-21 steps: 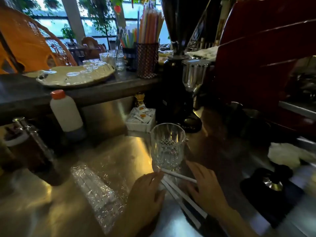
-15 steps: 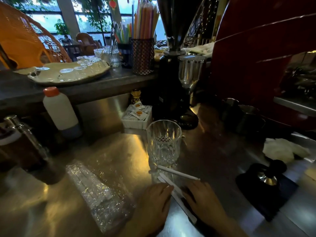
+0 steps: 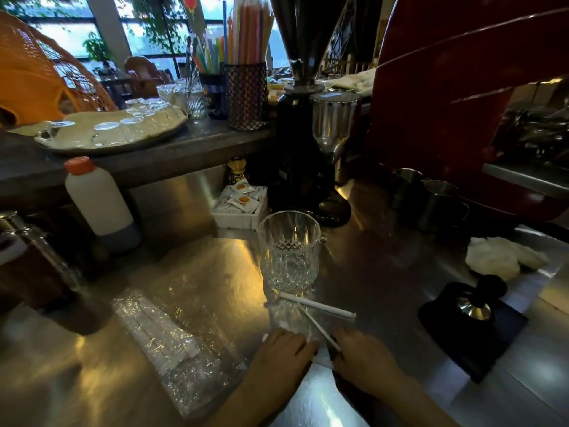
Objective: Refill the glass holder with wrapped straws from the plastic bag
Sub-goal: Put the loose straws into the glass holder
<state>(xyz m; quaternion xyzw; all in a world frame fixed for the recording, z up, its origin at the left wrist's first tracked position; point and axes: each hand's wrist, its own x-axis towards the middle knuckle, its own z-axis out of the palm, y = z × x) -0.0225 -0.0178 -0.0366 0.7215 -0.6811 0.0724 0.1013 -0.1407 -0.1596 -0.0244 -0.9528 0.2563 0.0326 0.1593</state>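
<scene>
An empty cut-glass holder (image 3: 288, 251) stands upright on the steel counter. Just in front of it lie white wrapped straws: one (image 3: 318, 305) flat and free of both hands, another (image 3: 320, 329) slanting toward me. My left hand (image 3: 281, 362) and my right hand (image 3: 365, 360) rest palm down on the counter, side by side, fingers pressing on the near ends of the loose straws. To the left lies the clear plastic bag (image 3: 172, 343) with more wrapped straws inside.
A white bottle with an orange cap (image 3: 100, 204), a dark jar (image 3: 46, 272), a tray of sachets (image 3: 241, 206), a black grinder (image 3: 308, 155), a tamper on a black mat (image 3: 475, 309) and a white cloth (image 3: 505, 257) ring the work spot. A red machine fills the right.
Both hands have slid back toward me along the counter, drawing some straws with them. One straw stays lying in front of the glass.
</scene>
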